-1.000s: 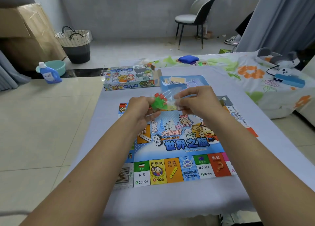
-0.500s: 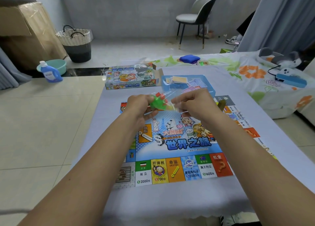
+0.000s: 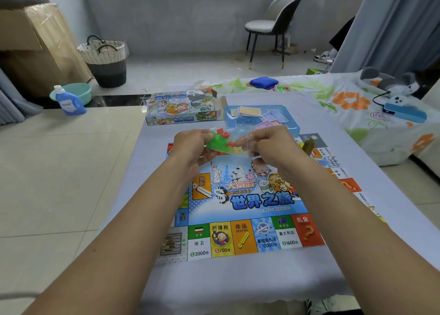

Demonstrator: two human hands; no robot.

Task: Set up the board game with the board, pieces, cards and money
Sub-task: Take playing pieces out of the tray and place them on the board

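Both hands raised over far half of game board point(image 3: 240, 205), left hand point(image 3: 190, 145) curled round one end of clear plastic bag point(image 3: 240, 138) stuffed with green and red pieces point(image 3: 217, 143), right hand point(image 3: 269, 145) pinching other end of same bag; bag film nearly see-through, edges hard to trace, piece count not readable, fingertips of both hands hidden behind bag and knuckles. Board lying flat on pale lilac tablecloth point(image 3: 228, 281), far-left corner covered by left wrist, right edge squares stretched by lens and cut by right forearm, small dark olive object point(image 3: 308, 147) standing on board at 2 o'clock, kind unclear. At 12 o'clock from board, blue tray point(image 3: 291, 125) with cards and paper money point(image 3: 257, 113) piled inside, print too small to read; game box point(image 3: 183, 110) at 11 o'clock, just beside tray. Table's near edge and both elbows cut off by frame. Room: pale tiled floor, grey chair point(image 3: 273, 24) at 12 o'clock by wall, woven basket point(image 3: 103, 62) and cardboard box point(image 3: 31, 43) at 10 o'clock, blue detergent bottle point(image 3: 67, 101) touching teal basin point(image 3: 79, 92), floral-covered surface point(image 3: 345, 110) at 2 o'clock carrying blue device point(image 3: 404, 112) and grey plush point(image 3: 392, 82)
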